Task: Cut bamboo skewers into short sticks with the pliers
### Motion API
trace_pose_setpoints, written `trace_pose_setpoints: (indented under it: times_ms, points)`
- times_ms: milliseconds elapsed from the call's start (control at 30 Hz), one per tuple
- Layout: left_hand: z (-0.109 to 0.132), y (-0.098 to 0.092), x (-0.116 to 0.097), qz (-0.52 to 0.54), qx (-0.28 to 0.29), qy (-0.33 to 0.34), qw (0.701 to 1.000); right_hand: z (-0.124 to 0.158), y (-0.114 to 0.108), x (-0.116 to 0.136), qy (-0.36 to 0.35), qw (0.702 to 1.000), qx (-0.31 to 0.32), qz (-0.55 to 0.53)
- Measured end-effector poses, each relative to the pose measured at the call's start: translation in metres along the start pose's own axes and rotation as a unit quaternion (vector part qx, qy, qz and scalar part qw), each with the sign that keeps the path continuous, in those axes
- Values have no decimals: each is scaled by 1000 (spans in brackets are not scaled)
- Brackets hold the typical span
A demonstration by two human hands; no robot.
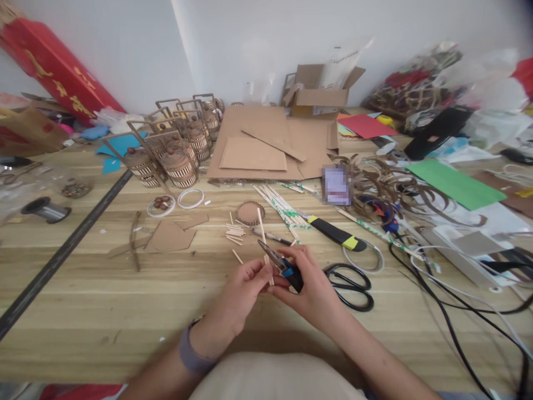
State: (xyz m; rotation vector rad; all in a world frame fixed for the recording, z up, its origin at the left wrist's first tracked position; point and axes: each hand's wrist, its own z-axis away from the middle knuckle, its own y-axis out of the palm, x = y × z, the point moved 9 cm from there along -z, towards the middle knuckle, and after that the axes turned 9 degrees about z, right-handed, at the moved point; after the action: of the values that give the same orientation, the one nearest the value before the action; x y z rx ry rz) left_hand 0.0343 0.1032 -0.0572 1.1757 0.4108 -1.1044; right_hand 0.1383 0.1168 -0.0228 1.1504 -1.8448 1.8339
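Between thumb and fingers my left hand (250, 286) pinches a thin wooden stick (261, 225) that points up and away. My right hand (310, 283) is closed around blue-and-black pliers (291, 271). The jaws of the pliers lie at the stick, just above my left fingertips; whether they grip it I cannot tell. Beyond my hands is a pile of short cut stick pieces (235, 232). Behind that pile lies a round cardboard disc with a corded rim (250, 213). Longer sticks with green-printed wrapping (283, 208) lie farther back.
Black-handled scissors (352, 286) and a utility knife (335, 232) lie to the right, near cables and a white power strip (458, 258). Several small stick baskets with handles (179, 166) stand at back left. Cardboard sheets (254, 153) lie at the back, and a wire spool (45, 210) far left.
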Motion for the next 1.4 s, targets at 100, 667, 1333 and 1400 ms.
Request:
trace_pose_setpoints:
  times_ms: [100, 667, 1333, 1400]
  points:
    - [1, 0, 0, -12, -1, -5, 1000, 1, -1, 0, -1, 1000, -1, 6]
    - [10, -4, 1, -53, 15, -7, 998, 10, 7, -8, 62, 981, 176, -62]
    - [28, 12, 11, -73, 94, -124, 985, 36, 9, -2, 244, 842, 426, -222]
    - [28, 12, 12, -69, 97, -126, 985, 33, 10, 1, 235, 844, 432, -213]
